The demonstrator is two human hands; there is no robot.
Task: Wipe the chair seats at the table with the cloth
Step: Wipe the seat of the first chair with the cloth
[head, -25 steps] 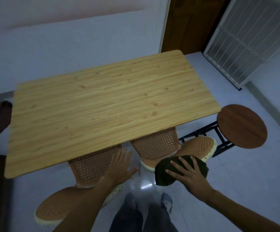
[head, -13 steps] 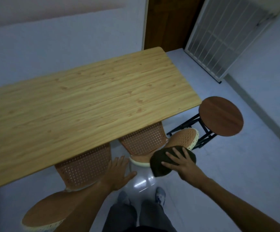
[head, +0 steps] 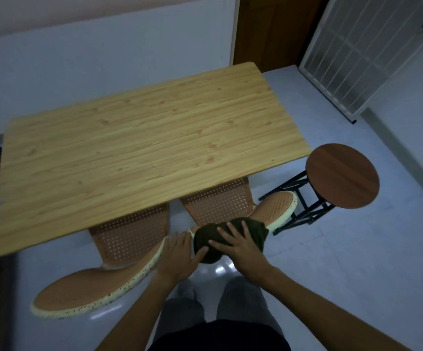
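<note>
My right hand [head: 240,245] lies flat with fingers spread on the dark green cloth [head: 228,239], pressing it onto the right chair [head: 268,214]. My left hand [head: 180,254] rests open beside it, thumb touching the cloth. The bunched cloth runs lengthwise from near-left to far-right along the seat edge. Both chairs tuck under the wooden table [head: 139,153]; a round stool [head: 342,176] stands right, on pale tile floor [head: 357,262].
</note>
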